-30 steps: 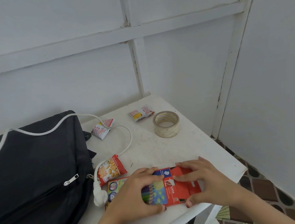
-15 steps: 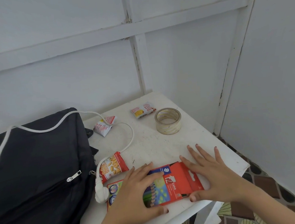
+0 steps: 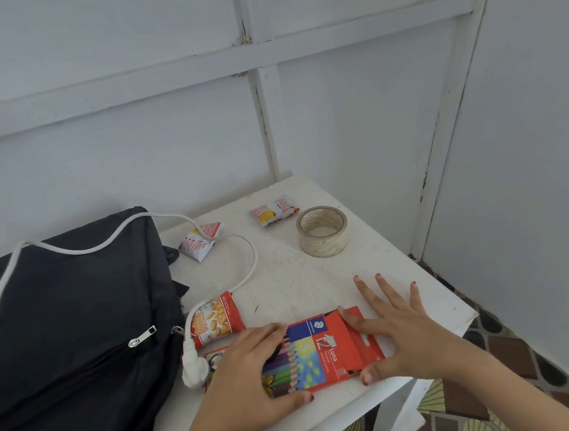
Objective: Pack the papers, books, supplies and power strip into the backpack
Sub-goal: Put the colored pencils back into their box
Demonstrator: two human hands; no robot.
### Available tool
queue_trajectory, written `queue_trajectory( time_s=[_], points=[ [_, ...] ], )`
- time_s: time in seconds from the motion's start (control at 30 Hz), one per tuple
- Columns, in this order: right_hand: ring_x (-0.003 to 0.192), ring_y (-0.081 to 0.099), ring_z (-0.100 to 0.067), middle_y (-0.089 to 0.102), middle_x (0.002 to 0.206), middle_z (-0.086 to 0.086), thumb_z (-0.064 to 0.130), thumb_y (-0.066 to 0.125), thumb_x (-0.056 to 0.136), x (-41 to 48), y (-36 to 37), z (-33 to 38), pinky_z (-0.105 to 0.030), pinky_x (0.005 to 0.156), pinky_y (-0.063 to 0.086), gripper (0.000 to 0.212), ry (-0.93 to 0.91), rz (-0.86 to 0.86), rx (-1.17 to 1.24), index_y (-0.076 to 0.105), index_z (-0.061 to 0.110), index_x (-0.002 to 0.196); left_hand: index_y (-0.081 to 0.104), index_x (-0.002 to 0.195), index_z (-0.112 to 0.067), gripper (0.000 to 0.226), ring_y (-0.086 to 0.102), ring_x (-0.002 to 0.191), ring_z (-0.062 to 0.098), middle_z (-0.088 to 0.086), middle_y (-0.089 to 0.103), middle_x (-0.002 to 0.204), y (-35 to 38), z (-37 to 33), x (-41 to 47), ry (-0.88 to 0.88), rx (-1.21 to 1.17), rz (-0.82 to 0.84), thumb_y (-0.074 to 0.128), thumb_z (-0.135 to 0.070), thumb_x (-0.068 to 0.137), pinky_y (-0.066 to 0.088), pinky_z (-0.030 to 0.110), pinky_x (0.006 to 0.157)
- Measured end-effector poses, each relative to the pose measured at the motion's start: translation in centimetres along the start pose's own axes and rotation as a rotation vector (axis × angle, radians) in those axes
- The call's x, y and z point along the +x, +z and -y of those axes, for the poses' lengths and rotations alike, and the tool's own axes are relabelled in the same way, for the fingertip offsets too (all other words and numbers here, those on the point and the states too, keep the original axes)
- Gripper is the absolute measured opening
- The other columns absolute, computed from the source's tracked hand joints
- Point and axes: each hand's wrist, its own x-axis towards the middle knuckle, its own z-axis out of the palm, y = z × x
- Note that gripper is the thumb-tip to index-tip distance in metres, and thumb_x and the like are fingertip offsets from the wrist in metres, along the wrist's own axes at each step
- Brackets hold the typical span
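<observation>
We find the pencil box (image 3: 325, 349) lying flat on the bench (image 3: 292, 283), near its front edge and to the right of the backpack (image 3: 72, 319). Its long axis runs left to right, roughly along that edge, with the hanger-tab end pointing right, away from the backpack. Our left hand (image 3: 252, 372) grips the box's left half, thumb on the near side. Our right hand (image 3: 400, 335) rests flat on the tab end, fingers straight and spread.

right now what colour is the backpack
The backpack is black, clearest in the head view.
</observation>
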Motion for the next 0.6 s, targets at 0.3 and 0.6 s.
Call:
queue_trajectory(
  time_s=[0.3, 0.6],
  points=[
    [0.128, -0.046, -0.017, -0.041, 0.143, 0.012, 0.090, 0.031, 0.054, 0.8, 0.2, 1.5, -0.049, 0.095, -0.037, 0.095, -0.035, 0.003, 0.045, 0.000, 0.059, 0.138, 0.026, 0.142, -0.039, 0.100, 0.016, 0.120, -0.016, -0.031, 0.023, 0.136, -0.1, -0.9, -0.2, -0.006, 0.011, 0.031, 0.047, -0.086, 0.057, 0.013, 0.001, 0.091],
    [0.137, -0.029, 0.001, -0.012, 0.156, 0.016, 0.080, 0.060, 0.059, -0.6, -0.1, 3.2, -0.032, 0.110, -0.023, 0.102, -0.116, -0.143, 0.330, 0.005, 0.054, 0.140, 0.029, 0.139, -0.041, 0.097, 0.024, 0.124, -0.014, -0.040, 0.022, 0.128, -0.8, -0.4, -0.4, 0.008, -0.064, 0.069, 0.065, -0.073, 0.055, 0.024, 0.014, 0.107]
  ],
)
